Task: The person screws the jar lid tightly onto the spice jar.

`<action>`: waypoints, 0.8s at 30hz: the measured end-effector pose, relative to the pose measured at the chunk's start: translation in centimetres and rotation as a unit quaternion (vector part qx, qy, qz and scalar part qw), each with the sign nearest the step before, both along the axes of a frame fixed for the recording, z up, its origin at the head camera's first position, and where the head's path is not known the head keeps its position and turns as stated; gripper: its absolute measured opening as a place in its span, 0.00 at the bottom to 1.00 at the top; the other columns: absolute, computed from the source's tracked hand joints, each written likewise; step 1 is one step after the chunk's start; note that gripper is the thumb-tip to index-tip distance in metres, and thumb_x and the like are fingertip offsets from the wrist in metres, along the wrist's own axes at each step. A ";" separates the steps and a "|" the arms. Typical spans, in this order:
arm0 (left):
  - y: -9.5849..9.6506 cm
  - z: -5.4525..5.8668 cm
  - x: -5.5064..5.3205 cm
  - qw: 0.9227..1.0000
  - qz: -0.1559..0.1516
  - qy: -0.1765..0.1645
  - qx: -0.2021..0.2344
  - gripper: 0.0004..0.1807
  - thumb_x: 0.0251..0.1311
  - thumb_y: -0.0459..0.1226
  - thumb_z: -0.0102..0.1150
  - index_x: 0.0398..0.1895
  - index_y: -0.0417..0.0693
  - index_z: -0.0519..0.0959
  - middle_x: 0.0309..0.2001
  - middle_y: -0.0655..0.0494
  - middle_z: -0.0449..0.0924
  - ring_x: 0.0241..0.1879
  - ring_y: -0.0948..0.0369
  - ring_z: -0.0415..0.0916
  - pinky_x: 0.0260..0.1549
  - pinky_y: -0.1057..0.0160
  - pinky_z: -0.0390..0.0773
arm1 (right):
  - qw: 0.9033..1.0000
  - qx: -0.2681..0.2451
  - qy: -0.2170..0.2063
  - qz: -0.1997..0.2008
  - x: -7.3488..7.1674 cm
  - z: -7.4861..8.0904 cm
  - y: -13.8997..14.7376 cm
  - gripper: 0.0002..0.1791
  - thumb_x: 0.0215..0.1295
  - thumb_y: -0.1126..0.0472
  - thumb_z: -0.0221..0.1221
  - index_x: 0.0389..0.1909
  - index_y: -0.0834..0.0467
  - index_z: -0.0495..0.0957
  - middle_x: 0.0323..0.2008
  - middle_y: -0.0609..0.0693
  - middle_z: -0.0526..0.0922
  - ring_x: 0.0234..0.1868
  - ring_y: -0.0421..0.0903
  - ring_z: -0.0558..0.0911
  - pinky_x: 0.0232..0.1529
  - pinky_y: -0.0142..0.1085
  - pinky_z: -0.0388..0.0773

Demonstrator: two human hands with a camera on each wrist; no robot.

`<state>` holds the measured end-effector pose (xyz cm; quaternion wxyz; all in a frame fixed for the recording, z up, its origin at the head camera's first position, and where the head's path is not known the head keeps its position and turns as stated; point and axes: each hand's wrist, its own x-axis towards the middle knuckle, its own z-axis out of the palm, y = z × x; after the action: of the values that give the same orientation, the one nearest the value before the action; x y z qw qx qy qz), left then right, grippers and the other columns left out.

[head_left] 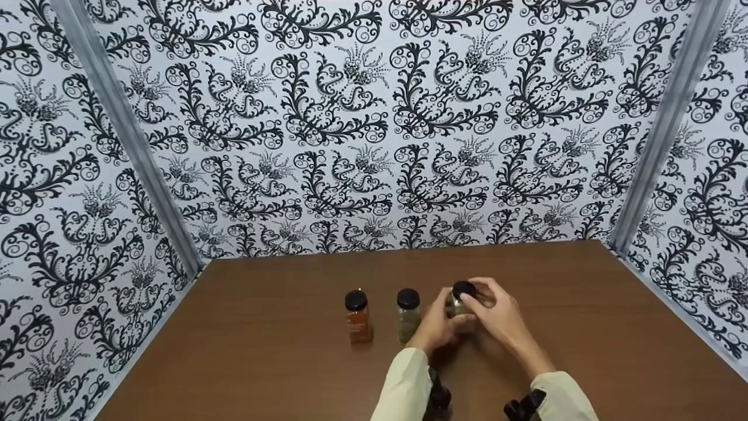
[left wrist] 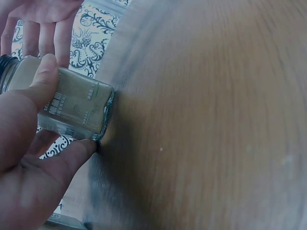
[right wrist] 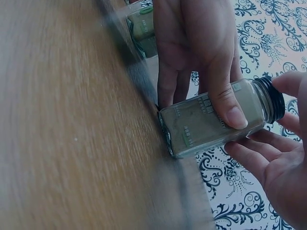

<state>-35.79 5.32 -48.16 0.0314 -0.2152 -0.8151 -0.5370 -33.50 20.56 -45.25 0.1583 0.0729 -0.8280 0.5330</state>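
A square glass spice jar (right wrist: 206, 120) of greyish-brown powder, topped by a black lid (head_left: 464, 288), stands at or just above the table. My left hand (head_left: 437, 325) grips its body, the thumb lying across the printed face in both wrist views. On the lid, my right hand (head_left: 495, 310) pinches the rim between thumb and fingers. Left of my left hand stands a second jar (head_left: 409, 316) with greenish-brown powder and a black lid. Farther left is a jar (head_left: 358, 318) of orange-red powder, also black-lidded.
The brown wooden table (head_left: 263, 327) spreads around the jars. White walls (head_left: 362, 117) with black floral scrolls enclose it at the back and sides, with grey strips (head_left: 134, 134) along the corners. Dark wrist devices (head_left: 438, 397) sit at both sleeves.
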 end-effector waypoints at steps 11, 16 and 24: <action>0.0 0.0 0.0 1.000 0.001 -0.014 0.006 0.25 0.61 0.41 0.69 0.59 0.54 0.72 0.57 0.50 0.81 0.52 0.59 0.80 0.45 0.63 0.80 | 1.000 -0.005 -0.001 0.001 0.0 0.1 0.0 0.23 0.68 0.55 0.64 0.62 0.53 0.76 0.61 0.60 0.81 0.59 0.57 0.83 0.61 0.45 0.79; 0.0 0.0 -0.1 1.000 -0.001 -0.002 0.007 0.25 0.61 0.40 0.69 0.59 0.52 0.71 0.56 0.48 0.81 0.52 0.58 0.80 0.46 0.65 0.78 | 1.000 -0.006 -0.001 -0.005 -0.2 0.1 -0.1 0.20 0.66 0.59 0.65 0.58 0.56 0.78 0.59 0.60 0.83 0.58 0.56 0.84 0.58 0.39 0.81; -0.1 0.3 0.2 1.000 0.003 -0.008 0.001 0.26 0.60 0.41 0.69 0.59 0.54 0.71 0.53 0.51 0.81 0.51 0.59 0.80 0.45 0.63 0.79 | 1.000 -0.011 -0.008 0.007 -0.1 0.0 0.0 0.23 0.67 0.55 0.65 0.61 0.58 0.75 0.59 0.62 0.82 0.59 0.57 0.83 0.61 0.46 0.79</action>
<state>-35.57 5.27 -47.87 0.0269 -0.2085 -0.8151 -0.5398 -33.61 20.58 -45.24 0.1483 0.0729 -0.8226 0.5441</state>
